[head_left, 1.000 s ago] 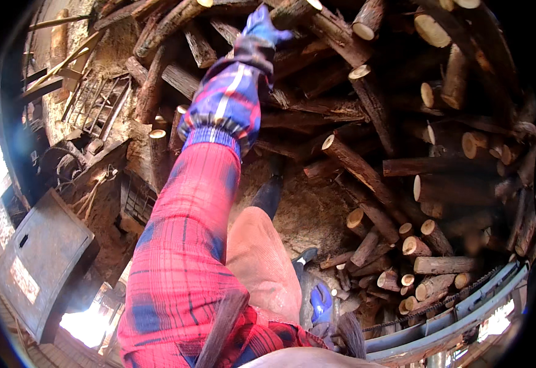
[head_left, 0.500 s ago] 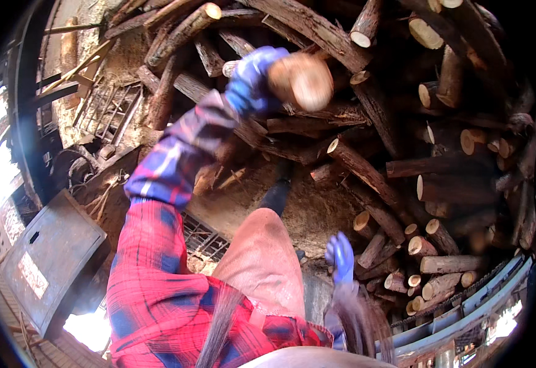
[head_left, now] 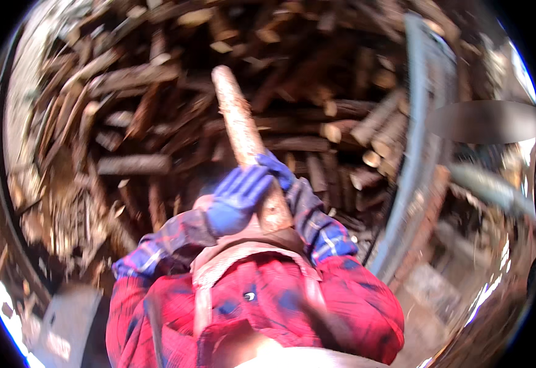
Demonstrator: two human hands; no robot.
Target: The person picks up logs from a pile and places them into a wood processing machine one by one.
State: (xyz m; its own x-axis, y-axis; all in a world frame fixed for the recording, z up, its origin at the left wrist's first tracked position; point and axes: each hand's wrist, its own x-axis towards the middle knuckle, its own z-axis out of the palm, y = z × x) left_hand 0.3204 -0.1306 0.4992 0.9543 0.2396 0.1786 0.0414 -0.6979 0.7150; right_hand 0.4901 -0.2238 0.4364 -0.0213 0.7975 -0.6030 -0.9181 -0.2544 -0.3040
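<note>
Both gloved hands on one log [head_left: 238,116], well left of the blue rail [head_left: 417,122]!
The left hand [head_left: 237,197] lies nearly flat across the log, fingers straight and together; the right hand [head_left: 278,172], on the rail side, bends its fingers onto it, gripping, partly hidden. The log tilts, and left of the rail stacked wood [head_left: 295,144] crowds in behind; a grey panel [head_left: 68,328] sits far left of the rail.
</note>
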